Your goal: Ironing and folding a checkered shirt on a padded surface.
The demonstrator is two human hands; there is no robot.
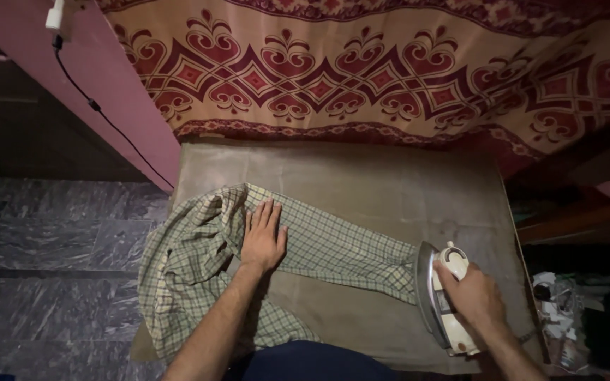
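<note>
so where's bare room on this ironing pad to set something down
Bare pad lies between the patterned cloth and the checked shirt; a smaller patch lies below the sleeve, beside the iron. The left side is crowded by shirt and left hand.

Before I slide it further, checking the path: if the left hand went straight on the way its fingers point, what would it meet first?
Past the checked shirt, the left hand likely meets bare table cover, then the patterned cloth.

Green-and-cream checked shirt [199,261], white iron [443,296], drab brown table [361,176] — maroon-and-tan patterned cloth [361,70], pink wall [72,63].
</note>
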